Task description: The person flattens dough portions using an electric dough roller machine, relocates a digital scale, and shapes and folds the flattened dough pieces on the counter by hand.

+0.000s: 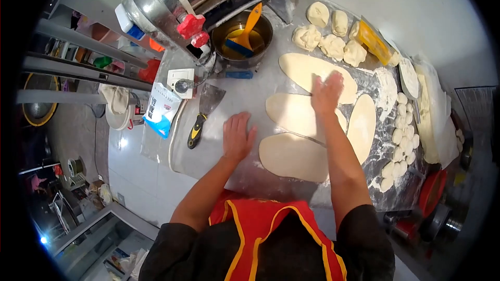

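Note:
My right hand (327,92) lies with its fingers spread on the right part of the farthest flat oval dough sheet (299,68). Below that sheet are a middle one (291,112) and a near one (291,157), with another oval sheet (361,127) upright at their right. My left hand (239,136) rests on the metal table (237,99), fingers apart, holding nothing, left of the sheets. Near it, on its left, lies a scraper (197,131) with a black and yellow handle.
Behind are a pot (242,62) with an orange brush (252,22), a machine (151,2) and several dough lumps (332,47). Small dough pieces (403,125) lie at the right on flour. A white-blue bag (161,110) stands at the left edge, beside a socket box (180,79).

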The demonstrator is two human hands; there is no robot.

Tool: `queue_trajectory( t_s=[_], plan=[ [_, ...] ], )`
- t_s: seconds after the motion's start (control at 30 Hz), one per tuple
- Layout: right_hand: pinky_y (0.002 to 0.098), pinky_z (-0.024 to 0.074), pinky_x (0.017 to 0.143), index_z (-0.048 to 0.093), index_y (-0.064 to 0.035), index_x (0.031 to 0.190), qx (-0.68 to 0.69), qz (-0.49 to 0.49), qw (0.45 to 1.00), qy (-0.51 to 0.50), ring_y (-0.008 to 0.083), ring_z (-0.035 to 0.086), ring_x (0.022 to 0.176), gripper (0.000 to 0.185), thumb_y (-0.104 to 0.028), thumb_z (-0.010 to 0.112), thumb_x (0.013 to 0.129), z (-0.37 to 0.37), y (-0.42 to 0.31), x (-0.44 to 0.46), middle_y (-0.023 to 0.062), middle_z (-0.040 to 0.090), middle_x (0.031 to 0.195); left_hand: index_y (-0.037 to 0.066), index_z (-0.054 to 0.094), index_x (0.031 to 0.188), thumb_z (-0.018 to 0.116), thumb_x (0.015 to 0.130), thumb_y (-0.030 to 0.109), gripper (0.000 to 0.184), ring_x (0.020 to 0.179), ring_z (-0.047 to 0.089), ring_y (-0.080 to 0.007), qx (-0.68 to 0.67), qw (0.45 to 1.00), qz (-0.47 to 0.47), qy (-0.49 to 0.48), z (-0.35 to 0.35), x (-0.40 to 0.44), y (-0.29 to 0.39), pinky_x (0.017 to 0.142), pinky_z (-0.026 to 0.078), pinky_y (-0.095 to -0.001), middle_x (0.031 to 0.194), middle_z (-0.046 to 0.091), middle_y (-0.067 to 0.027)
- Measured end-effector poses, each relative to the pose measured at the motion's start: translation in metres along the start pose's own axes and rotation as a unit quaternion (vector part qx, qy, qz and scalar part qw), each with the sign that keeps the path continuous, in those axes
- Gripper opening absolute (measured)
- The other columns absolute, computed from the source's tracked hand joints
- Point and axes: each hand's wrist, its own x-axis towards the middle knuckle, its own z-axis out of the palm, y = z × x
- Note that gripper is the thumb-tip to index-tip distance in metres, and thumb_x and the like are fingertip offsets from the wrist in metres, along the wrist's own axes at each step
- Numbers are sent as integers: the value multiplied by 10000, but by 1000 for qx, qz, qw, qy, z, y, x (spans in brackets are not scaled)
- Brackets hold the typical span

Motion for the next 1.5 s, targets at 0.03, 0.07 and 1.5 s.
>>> queue_trajectory(
  t_s=[0.03, 0.07, 1.5],
  plan=[
    [451, 75, 1115, 174, 103, 1375, 4, -28, 1000, -9, 394, 131, 1355, 771, -453, 416, 899, 10, -17, 8, 296, 179, 1430, 24, 494, 1132, 597, 807, 190, 380, 1063, 467, -327, -2, 1000, 2, 3, 0, 0, 0, 914, 339, -425, 1140, 525, -131],
    [448, 67, 1116, 184, 106, 1371, 8, -55, 998, -17, 393, 127, 1356, 783, -484, 390, 900, 19, -37, 11, 298, 183, 1428, 23, 494, 1132, 600, 805, 194, 384, 1062, 468, -325, -4, 1000, 5, 5, 0, 0, 0, 912, 340, -424, 1140, 526, -131],
    [465, 111, 1110, 189, 50, 1389, -85, -133, 987, -45, 378, 181, 1346, 745, -395, 501, 881, -96, 173, -17, 269, 223, 1425, 29, 528, 1078, 625, 770, 154, 346, 1050, 477, -329, 51, 998, 40, 22, 8, 2, 13, 913, 341, -414, 1125, 534, -141]
  ],
)
